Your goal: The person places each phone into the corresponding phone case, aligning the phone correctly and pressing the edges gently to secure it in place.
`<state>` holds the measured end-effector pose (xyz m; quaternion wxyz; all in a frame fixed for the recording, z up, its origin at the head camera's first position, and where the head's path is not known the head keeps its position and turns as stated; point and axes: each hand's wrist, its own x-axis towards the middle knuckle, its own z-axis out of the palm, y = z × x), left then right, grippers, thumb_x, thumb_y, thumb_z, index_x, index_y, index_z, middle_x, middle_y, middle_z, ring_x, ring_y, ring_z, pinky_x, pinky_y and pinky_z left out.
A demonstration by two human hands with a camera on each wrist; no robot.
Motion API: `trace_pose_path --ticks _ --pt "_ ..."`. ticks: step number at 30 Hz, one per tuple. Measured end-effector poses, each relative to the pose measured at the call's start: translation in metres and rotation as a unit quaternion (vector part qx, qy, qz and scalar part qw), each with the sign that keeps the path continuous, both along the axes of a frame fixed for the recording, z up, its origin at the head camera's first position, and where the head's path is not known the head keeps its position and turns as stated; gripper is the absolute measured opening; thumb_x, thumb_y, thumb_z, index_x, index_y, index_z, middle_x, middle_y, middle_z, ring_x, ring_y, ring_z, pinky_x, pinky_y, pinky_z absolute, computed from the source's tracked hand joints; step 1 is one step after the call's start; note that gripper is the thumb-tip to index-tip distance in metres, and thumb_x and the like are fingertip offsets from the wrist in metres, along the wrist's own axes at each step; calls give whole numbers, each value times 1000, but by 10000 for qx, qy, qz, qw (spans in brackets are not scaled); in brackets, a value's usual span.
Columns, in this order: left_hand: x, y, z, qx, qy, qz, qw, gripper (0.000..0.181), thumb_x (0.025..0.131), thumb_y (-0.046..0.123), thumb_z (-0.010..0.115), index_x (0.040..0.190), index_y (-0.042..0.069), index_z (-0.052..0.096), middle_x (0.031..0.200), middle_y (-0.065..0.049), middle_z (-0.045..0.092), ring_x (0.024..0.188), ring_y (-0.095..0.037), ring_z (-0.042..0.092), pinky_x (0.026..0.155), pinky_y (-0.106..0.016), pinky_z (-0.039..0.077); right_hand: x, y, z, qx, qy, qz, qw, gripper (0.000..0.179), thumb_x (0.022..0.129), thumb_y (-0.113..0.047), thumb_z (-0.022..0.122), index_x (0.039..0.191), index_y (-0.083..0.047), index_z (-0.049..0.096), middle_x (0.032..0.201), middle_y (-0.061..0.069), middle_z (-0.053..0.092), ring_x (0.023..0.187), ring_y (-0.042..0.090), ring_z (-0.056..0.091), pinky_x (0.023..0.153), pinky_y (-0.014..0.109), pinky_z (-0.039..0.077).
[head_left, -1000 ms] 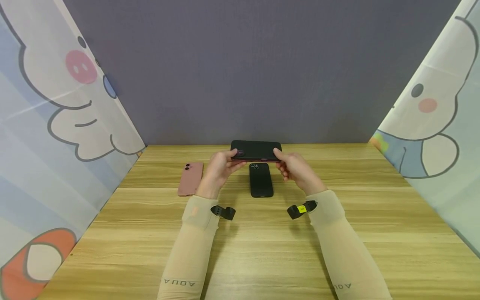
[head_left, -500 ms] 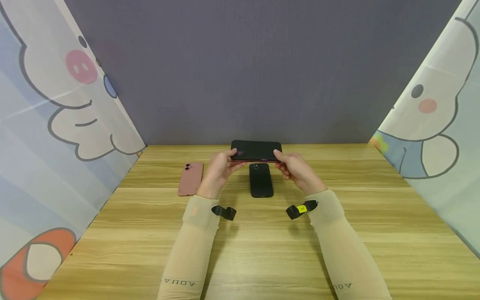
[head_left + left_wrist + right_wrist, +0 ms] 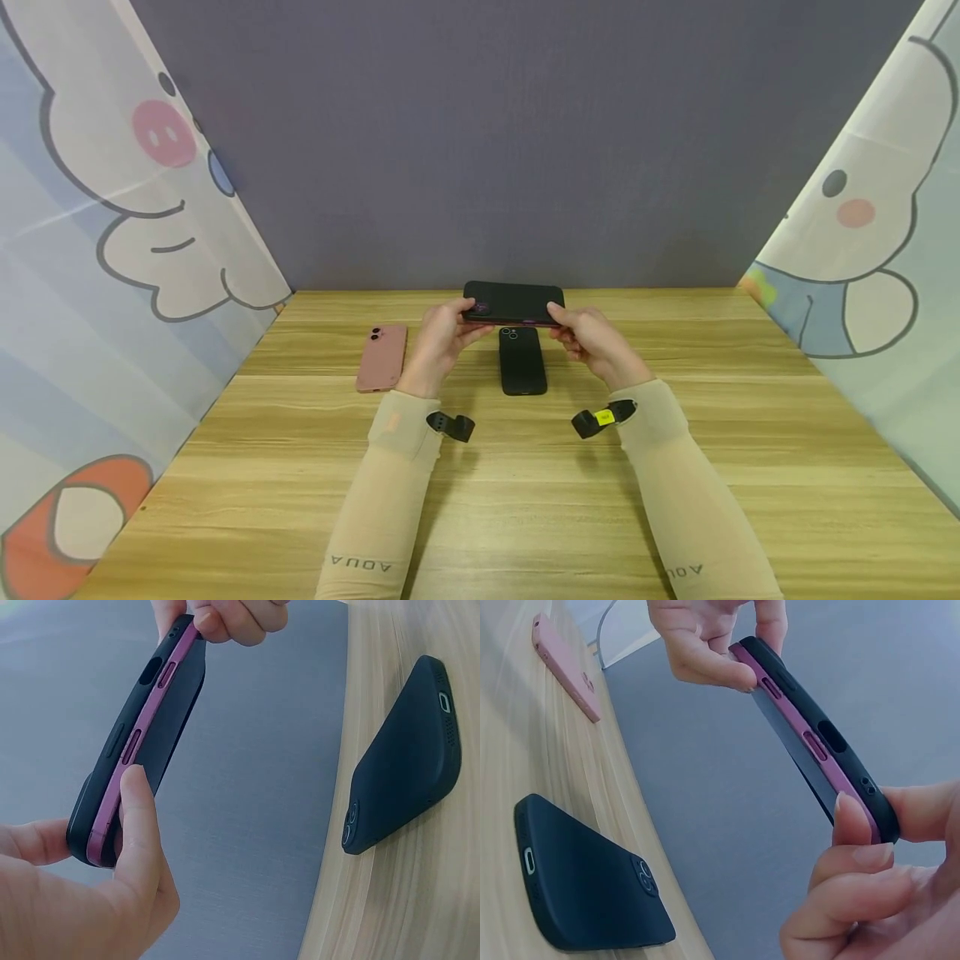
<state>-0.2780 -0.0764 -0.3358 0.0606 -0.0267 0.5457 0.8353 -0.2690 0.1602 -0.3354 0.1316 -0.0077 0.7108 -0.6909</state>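
Both hands hold a phone sideways above the table, its black back [image 3: 517, 302] upward in the head view. A black phone case [image 3: 112, 739] lies along a purple layer with button cutouts [image 3: 150, 724], and a dark screen-like face [image 3: 174, 720] shows beyond. My left hand [image 3: 437, 340] pinches the camera end, thumb on top and fingers below. With thumb on top and curled fingers beneath, my right hand [image 3: 597, 340] grips the other end. In the right wrist view the purple layer [image 3: 810, 742] and black case [image 3: 810, 712] run parallel, close together.
A black phone [image 3: 522, 362] lies back up on the wooden table [image 3: 517, 500], just in front of the held one. To the left, beside the left wrist, lies a pink phone [image 3: 381, 357]. A grey panel [image 3: 510, 142] stands behind the table; cartoon-printed sheets [image 3: 45, 275] flank it.
The hands and the held phone have shifted only slightly, and the black back tips a little more toward the camera. The phones on the table stay put.
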Motion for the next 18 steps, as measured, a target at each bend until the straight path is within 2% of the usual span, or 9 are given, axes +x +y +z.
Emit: trace_pose_path --ticks 5,11,18 --pt "0 0 0 -21 14 25 10000 21 103 11 56 117 -4 58 114 -20 61 92 -27 70 91 -38 58 0 -1 -1 -114 -163 -59 9998 38 105 -36 57 76 -12 63 67 -2 54 52 11 31 51 24 30" --pt "1 -1 0 66 -34 29 10000 19 104 9 55 117 -4 57 113 -20 61 91 -27 70 89 -37 58 -1 -1 -2 -301 -357 4 9989 42 104 -45 56 82 -10 50 67 -2 48 52 12 31 52 25 31" --pt "2 -1 2 54 -23 1 10000 20 104 9 54 118 -4 57 112 -21 61 86 -27 70 96 -44 55 -1 1 0 -80 -296 88 9995 45 105 -49 52 84 -9 55 67 -2 48 52 12 31 51 25 31"
